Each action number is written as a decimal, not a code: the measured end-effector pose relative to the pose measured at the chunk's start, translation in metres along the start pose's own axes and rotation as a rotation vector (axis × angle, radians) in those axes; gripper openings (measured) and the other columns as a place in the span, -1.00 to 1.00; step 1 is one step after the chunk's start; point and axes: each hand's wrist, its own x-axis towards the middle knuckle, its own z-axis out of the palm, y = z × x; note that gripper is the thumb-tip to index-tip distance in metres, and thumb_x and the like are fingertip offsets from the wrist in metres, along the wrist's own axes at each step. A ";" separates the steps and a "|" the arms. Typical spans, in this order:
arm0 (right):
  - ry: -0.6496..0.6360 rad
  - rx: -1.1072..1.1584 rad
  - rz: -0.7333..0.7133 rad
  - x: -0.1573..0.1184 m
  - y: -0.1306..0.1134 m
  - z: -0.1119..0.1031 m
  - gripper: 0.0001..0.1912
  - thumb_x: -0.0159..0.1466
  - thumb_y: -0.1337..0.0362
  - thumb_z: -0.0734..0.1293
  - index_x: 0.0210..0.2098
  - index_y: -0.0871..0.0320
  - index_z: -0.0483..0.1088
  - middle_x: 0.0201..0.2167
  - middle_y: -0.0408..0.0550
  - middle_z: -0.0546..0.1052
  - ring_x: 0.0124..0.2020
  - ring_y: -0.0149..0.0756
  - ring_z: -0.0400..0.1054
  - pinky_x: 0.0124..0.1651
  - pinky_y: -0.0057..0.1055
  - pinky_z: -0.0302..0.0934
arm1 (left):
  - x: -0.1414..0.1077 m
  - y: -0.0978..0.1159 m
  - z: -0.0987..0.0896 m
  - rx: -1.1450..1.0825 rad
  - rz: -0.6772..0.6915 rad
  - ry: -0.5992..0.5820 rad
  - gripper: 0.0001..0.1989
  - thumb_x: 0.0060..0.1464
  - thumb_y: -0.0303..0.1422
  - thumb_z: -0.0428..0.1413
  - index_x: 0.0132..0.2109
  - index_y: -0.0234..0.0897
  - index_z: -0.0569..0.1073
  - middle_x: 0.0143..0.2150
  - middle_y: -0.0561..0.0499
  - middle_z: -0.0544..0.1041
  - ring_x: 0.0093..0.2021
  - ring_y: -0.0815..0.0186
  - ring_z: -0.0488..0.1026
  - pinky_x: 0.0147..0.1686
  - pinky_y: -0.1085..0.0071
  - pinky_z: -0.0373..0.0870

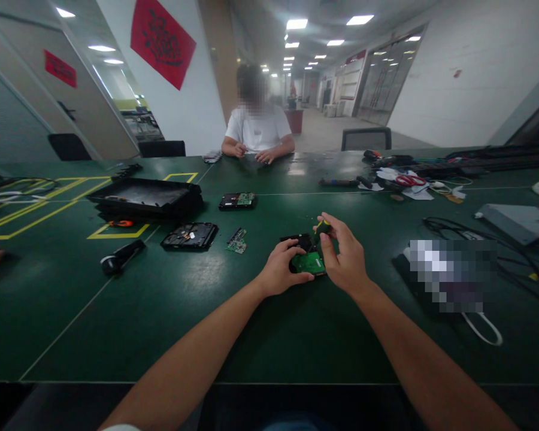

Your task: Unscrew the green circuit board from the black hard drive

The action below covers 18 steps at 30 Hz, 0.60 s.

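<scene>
Lit office, white wall (489, 78) at 1 o'clock, corridor (321, 127) at 12. Green table (161, 335) spans the foreground; white-shirted person (261, 129) sits across at 12, black tray (148, 194) at 11. Forearms (215, 338) come in from 7 and 5. Left hand (279, 269) on the 9 o'clock side of the green-boarded drive (312, 263), dead ahead at 12, fingers gripping its edges. Right hand (345, 254) at its 3, fingers pinching a yellow-black tool handle (323, 227); can't see tip.

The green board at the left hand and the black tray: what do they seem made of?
Green board: probably coated circuit-board laminate, judging by its flat, slightly glossy green face. Black tray: likely plastic, perhaps painted metal; its dull black walls fit either.
</scene>
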 end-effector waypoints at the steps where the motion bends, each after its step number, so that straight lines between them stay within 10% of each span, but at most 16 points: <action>1: 0.002 0.003 0.003 0.000 -0.001 0.000 -0.54 0.49 0.26 0.23 0.36 -0.07 0.25 0.20 0.05 0.49 0.10 -0.07 0.49 0.15 0.03 0.46 | 0.000 0.001 0.000 0.001 -0.001 0.000 -0.32 -0.03 -0.04 0.44 0.20 -0.18 0.53 0.41 -0.25 0.31 0.44 -0.13 0.23 0.41 -0.11 0.21; 18: 0.123 -0.081 -0.043 -0.003 0.002 -0.002 -0.64 0.42 0.22 0.36 0.19 -0.05 0.45 0.04 0.07 0.49 0.05 -0.07 0.47 0.01 -0.07 0.53 | 0.002 -0.002 0.002 -0.002 -0.001 0.001 -0.33 -0.04 -0.05 0.45 0.17 -0.19 0.54 0.40 -0.26 0.32 0.43 -0.13 0.23 0.40 -0.11 0.22</action>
